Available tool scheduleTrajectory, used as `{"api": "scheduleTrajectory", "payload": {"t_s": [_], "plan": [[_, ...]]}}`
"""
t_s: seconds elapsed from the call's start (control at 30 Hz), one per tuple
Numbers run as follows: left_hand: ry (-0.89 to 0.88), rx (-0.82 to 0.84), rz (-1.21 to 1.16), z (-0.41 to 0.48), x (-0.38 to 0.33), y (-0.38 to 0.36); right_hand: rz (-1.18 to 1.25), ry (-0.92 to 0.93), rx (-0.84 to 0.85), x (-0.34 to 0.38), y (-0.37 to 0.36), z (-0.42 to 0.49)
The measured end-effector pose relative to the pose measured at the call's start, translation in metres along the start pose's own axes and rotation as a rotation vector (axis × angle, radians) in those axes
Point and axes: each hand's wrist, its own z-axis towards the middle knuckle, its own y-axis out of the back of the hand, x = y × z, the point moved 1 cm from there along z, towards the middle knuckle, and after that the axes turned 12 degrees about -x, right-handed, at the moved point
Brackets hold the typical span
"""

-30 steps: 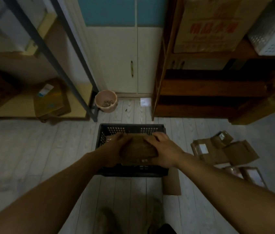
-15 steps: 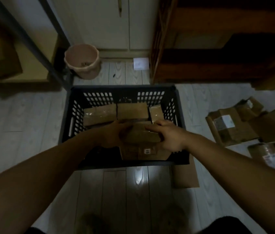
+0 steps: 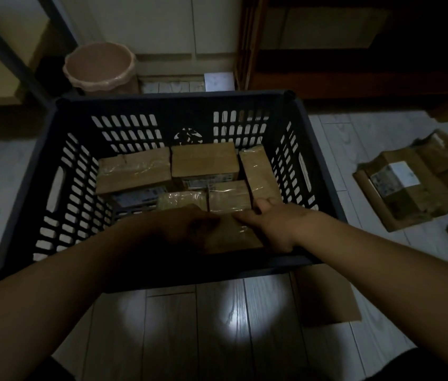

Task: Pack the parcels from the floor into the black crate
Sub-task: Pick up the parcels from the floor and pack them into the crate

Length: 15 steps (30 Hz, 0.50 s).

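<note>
The black crate point(image 3: 38, 166) stands on the floor in front of me, with several brown taped parcels point(image 3: 203, 160) lying on its bottom. Both my hands reach inside its near end. My left hand point(image 3: 184, 229) and my right hand point(image 3: 275, 224) hold a flat brown parcel point(image 3: 233, 237) between them, low against the near wall. More brown parcels point(image 3: 404, 188) lie on the floor to the right of the crate.
A pink bucket point(image 3: 99, 67) stands behind the crate at the left, by a metal rack leg. A dark wooden shelf unit point(image 3: 354, 64) fills the back right. A flat piece of cardboard point(image 3: 324, 295) lies under the crate's near right corner.
My head has come closer and tilted down over the crate. Both hands have lowered the held parcel from rim height down into the crate's near end.
</note>
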Motion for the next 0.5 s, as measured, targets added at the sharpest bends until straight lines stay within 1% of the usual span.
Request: {"api": "scheduleTrajectory", "payload": {"t_s": [0.07, 0.13, 0.23, 0.37, 0.43, 0.5], "plan": [[-0.019, 0.008, 0.020, 0.003, -0.004, -0.006, 0.003, -0.015, 0.004, -0.001, -0.007, -0.004], [-0.022, 0.009, 0.037, 0.010, -0.004, -0.010, 0.006, -0.044, 0.052, -0.005, -0.008, -0.005], [-0.071, 0.015, 0.112, 0.023, -0.002, -0.011, -0.005, -0.084, 0.158, -0.005, -0.011, -0.001], [-0.140, 0.062, 0.207, 0.038, -0.003, -0.021, -0.103, -0.095, 0.349, 0.005, -0.015, 0.012], [-0.212, 0.022, 0.336, 0.041, -0.007, -0.028, -0.107, -0.105, 0.400, 0.008, -0.014, 0.016], [-0.241, -0.020, 0.334, 0.042, -0.011, -0.032, -0.126, -0.116, 0.421, 0.008, -0.015, 0.016]]}}
